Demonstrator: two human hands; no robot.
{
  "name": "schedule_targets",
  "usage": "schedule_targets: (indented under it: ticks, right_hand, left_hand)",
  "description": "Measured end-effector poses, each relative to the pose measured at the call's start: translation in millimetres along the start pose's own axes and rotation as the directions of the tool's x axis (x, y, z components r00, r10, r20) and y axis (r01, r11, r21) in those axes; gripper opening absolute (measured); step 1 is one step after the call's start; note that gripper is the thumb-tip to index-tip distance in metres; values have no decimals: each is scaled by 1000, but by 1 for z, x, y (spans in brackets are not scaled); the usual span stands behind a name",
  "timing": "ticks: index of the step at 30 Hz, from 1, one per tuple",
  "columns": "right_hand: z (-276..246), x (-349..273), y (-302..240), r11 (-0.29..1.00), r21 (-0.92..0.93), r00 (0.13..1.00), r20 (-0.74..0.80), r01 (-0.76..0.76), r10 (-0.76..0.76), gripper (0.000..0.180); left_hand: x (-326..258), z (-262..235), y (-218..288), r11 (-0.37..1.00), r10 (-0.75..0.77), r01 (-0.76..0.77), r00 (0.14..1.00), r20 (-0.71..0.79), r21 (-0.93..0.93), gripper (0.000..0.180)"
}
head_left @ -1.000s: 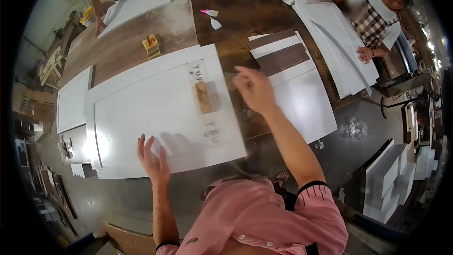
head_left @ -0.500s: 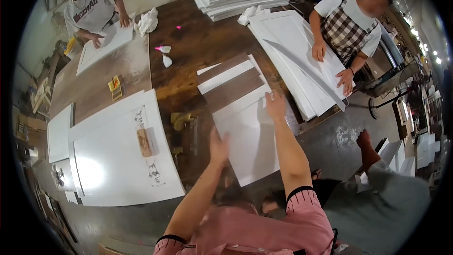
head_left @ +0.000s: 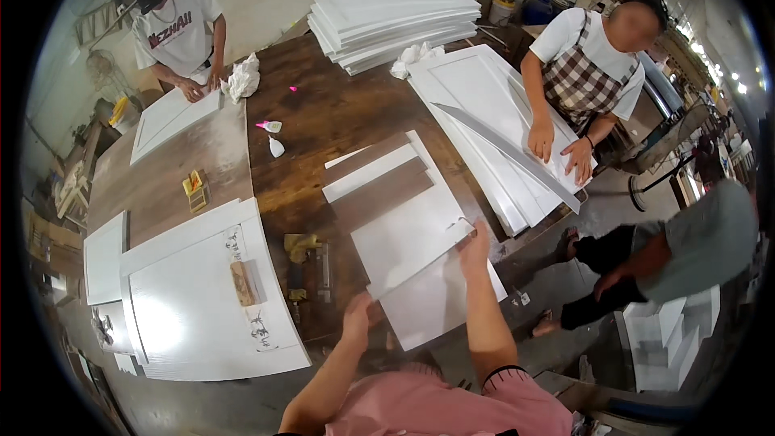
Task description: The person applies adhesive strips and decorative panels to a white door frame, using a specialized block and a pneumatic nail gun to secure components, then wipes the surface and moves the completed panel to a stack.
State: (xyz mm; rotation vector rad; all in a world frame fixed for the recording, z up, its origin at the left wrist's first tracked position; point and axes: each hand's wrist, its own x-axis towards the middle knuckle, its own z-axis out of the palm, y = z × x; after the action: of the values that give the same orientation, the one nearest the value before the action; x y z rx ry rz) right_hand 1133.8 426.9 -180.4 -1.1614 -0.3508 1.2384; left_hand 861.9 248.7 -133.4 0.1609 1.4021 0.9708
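Observation:
My left hand [head_left: 358,320] closes on the near left corner of a white panel [head_left: 404,246]. At the right corner of the same panel, my right hand [head_left: 475,244] grips its edge, fingertips on the top face. The panel sits askew over another white panel [head_left: 436,303], whose near part sticks out between my forearms. Beyond it lie a brown board [head_left: 383,194] and a white strip [head_left: 375,178], with more brown board [head_left: 371,155] at the far side. Whether the held panel is lifted or resting on the lower one is hard to see.
Left are larger white panels [head_left: 169,278] with a wooden block [head_left: 242,284] on top. Small bottles [head_left: 276,146] and a yellow case [head_left: 195,191] lie on the wooden table [head_left: 307,113]. Co-workers handle panels at far left and right; another person [head_left: 686,234] stands at right.
The upper panel has shifted and turned, uncovering the panel beneath. My left hand has gone from beside its left edge to its near corner. The person at right has moved.

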Motion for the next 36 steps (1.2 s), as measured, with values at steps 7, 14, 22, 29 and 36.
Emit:
schedule_targets:
  ticks: [7,14,22,29,36]
  right_hand:
    - [43,-38,-34,868,374,915,356,-326,191,81]
    - [161,-153,-70,614,195,321,942,-765,102,99]
    - [284,-272,0,566,-140,-33,980,-812,194,91]
    - [301,-296,138,35,-131,134,986,991,-101,61]
    - [304,-315,129,2,-239,237,962,971,-133,46]
  left_hand:
    - [-53,-24,-15,973,71,-100,987,145,208,32]
    - [-126,-41,89,928,79,-270,816,572,257,38]
    - [-186,-153,119,904,310,-404,844,438,140,51]
    - [-195,-258,131,858,482,-450,872,-84,247,68]
    - [-164,-273,172,445,611,-182,777,-149,877,64]
